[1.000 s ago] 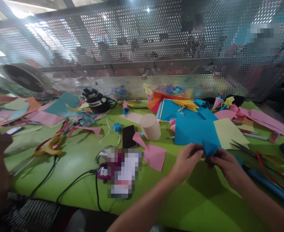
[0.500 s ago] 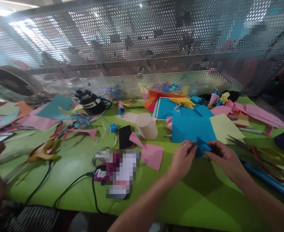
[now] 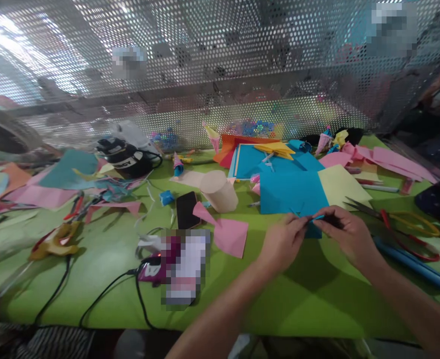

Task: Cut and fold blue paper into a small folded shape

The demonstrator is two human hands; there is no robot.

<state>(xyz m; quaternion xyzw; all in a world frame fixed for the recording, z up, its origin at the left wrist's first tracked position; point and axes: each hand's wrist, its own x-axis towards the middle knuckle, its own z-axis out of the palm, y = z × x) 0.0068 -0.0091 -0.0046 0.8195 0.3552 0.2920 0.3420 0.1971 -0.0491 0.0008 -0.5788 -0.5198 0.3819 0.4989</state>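
Note:
Both of my hands meet over the green table (image 3: 122,269), right of centre. My left hand (image 3: 283,242) and my right hand (image 3: 345,235) pinch a small blue paper piece (image 3: 313,223) between their fingertips. Most of the piece is hidden by my fingers. A large blue paper sheet (image 3: 291,192) lies flat just behind my hands, with a pale yellow sheet (image 3: 341,184) beside it on the right.
Scissors (image 3: 395,222) lie right of my hands, a blue tube (image 3: 418,267) nearer the edge. A pink paper scrap (image 3: 229,234), a black phone (image 3: 187,209) and a beige paper roll (image 3: 218,190) sit left. Glue gun (image 3: 55,242), cables and coloured paper clutter the left. A perforated metal screen (image 3: 220,75) stands behind.
My hands have closed further on the blue piece, which now shows far less than before. The view has tilted and shifted slightly.

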